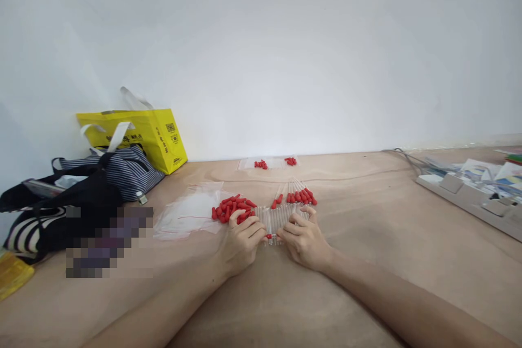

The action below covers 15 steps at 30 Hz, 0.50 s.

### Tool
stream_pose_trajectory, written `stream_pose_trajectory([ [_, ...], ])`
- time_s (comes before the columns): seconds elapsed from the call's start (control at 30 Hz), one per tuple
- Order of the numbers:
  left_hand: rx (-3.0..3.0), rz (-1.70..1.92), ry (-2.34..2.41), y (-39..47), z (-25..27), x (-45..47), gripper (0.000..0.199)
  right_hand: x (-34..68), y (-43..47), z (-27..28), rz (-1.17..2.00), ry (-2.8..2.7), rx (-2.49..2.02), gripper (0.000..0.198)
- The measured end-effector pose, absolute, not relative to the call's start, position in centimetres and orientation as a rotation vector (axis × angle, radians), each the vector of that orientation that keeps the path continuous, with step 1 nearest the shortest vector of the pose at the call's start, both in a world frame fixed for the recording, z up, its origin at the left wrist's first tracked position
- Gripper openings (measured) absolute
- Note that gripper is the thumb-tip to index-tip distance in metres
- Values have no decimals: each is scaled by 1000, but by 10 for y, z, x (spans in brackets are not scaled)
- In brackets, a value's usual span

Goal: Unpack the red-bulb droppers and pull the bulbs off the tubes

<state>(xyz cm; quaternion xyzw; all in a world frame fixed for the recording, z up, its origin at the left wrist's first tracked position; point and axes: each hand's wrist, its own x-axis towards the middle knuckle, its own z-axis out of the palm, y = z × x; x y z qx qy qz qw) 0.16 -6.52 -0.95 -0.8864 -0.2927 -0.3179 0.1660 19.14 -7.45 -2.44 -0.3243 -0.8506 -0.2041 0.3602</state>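
Note:
My left hand (241, 238) is closed, pinching a small red rubber bulb (268, 236) at its fingertips. Facing it, my right hand (305, 240) pinches a thin clear dropper tube, whose end meets the bulb; how far it goes in cannot be made out. Beneath both hands lies a row of clear tubes (281, 218) side by side. A heap of loose red bulbs (230, 207) rests beside my left hand, partly covered by its fingers. Just beyond the row, several droppers (300, 196) with red bulbs on their near ends lie fanned out.
Clear plastic bags (183, 211) lie left of the heap. By the wall is a bag of tubes and red bulbs (275, 163). A yellow shopping bag (169, 138) and dark bags (85, 190) stand at left. A white power strip (468, 206) with cables sits at right.

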Motion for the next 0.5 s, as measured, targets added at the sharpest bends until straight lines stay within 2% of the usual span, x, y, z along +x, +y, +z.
stream_pose_trajectory([
  [0.3, -2487, -978, -988, -66, -6, -14, 22, 206, -72, -26, -476, -2118, -916, 23],
  [0.5, -2419, -1235, -1113, -54, -3, -32, 18, 214, -64, -34, -308, -2147, -1061, 24],
])
